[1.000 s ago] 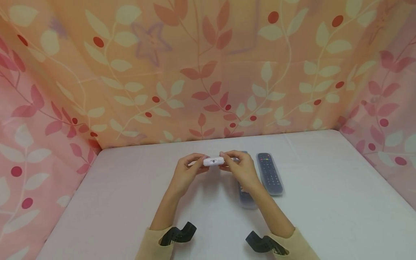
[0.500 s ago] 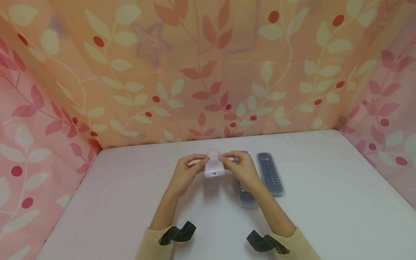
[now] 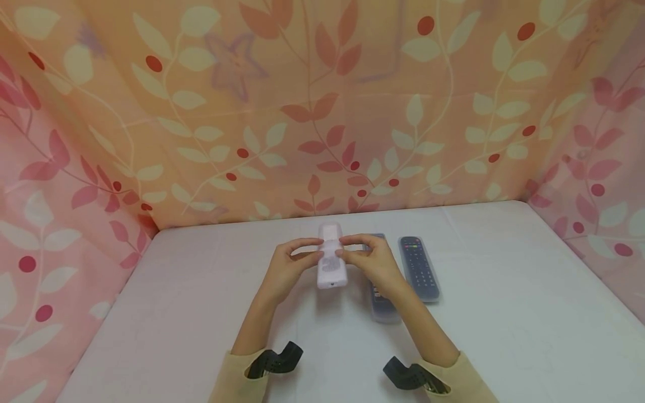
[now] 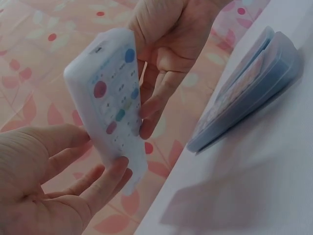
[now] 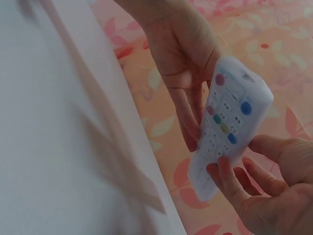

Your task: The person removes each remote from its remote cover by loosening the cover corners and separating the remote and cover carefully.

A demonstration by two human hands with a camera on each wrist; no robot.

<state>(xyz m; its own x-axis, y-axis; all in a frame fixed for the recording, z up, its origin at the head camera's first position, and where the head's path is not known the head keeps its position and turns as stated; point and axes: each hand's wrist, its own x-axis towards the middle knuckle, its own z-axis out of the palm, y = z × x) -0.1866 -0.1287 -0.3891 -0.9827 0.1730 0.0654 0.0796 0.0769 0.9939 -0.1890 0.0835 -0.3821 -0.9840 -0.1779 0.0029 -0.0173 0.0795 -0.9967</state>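
From the left, the counter (image 3: 166,313) lies bare up to the patterned curtain (image 3: 60,184) at its edge, giving free room there. The left hand (image 3: 284,268) pinches the white remote (image 3: 331,257) by its side, fingers curled round it; the right hand (image 3: 375,263) pinches the opposite side. The remote, in a clear sleeve, is held above the counter, pointing away. Judging by this, handling is midway: it is not set down. Just right, two dark remotes (image 3: 418,268) lie sleeved; beyond them, open counter.
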